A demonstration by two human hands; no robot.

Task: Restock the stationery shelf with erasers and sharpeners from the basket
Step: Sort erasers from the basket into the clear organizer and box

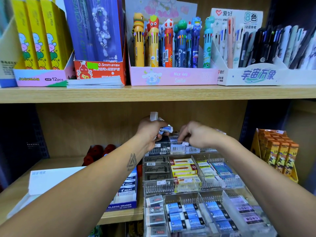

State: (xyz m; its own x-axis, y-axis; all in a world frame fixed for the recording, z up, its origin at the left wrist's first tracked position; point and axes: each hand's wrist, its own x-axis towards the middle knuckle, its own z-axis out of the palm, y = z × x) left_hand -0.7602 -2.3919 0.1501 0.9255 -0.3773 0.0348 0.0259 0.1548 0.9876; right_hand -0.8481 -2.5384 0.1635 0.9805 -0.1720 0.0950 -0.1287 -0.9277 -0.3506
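Observation:
A clear acrylic tiered organiser point(196, 187) on the lower shelf holds rows of boxed erasers. My left hand point(150, 132) is raised over its top back tier and grips a bunch of small erasers point(165, 130), white and blue ones sticking out above and beside the fingers. My right hand point(196, 134) reaches into the same top tier, fingers curled down onto an eraser point(181, 142) there; what the fingertips pinch is partly hidden. Blue-sleeved erasers point(186, 216) fill the front tier, yellow-and-red ones point(183, 170) the middle. The basket is out of view.
A blue Pilot plastic eraser box point(126, 190) and a white box point(51, 180) sit left of the organiser, red items point(97, 153) behind them. Orange boxes point(280, 153) stand at the right. The upper shelf board point(153, 93) carries pen display boxes just above my hands.

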